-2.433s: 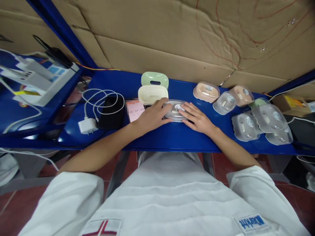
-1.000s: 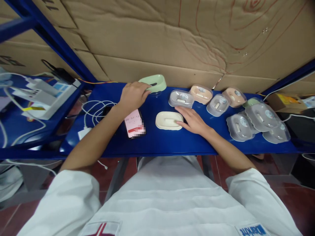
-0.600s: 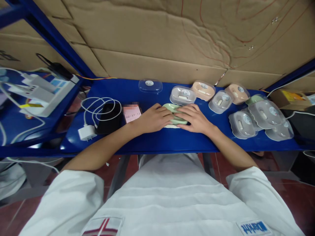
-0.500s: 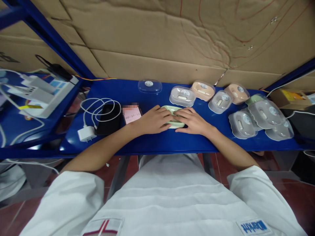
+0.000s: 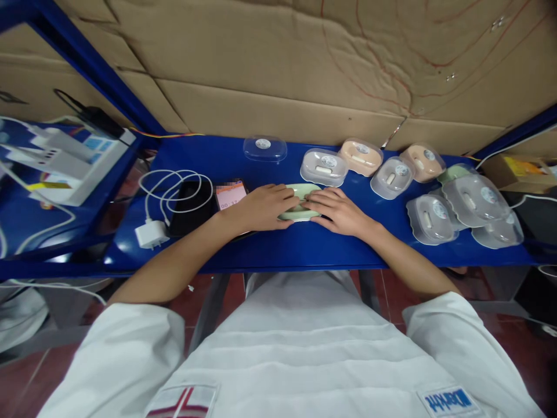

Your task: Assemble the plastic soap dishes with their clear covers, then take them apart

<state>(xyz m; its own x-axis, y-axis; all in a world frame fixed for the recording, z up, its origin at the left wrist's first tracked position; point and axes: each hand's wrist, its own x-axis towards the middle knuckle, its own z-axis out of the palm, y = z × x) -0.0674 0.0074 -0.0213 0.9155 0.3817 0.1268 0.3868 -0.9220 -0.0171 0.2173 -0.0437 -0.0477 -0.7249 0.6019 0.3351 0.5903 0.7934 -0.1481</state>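
Note:
A light green soap box base (image 5: 304, 215) lies on the blue table in front of me, its clear lid off. My left hand (image 5: 268, 206) is closed on its left end, with the thumb along the near side. On the right end sits my right hand (image 5: 338, 212), its fingertips reaching into the middle of the base and its thumb at the near edge. The fingers hide most of the inside, so I cannot tell whether a small part is under them. Beyond the base lies a loose clear lid (image 5: 264, 148) with a round sticker.
Lidded soap boxes, a grey one (image 5: 324, 168) and a peach one (image 5: 360, 157) among them, stand at the back, with several more piled at the right (image 5: 472, 200). At left are a phone (image 5: 229, 196), a white charger (image 5: 151, 234) with cable, and a power strip (image 5: 98, 168).
My left hand has drawn slightly left with the green base, uncovering more of its middle. My right hand stays on the right end. The camera view has shifted a little.

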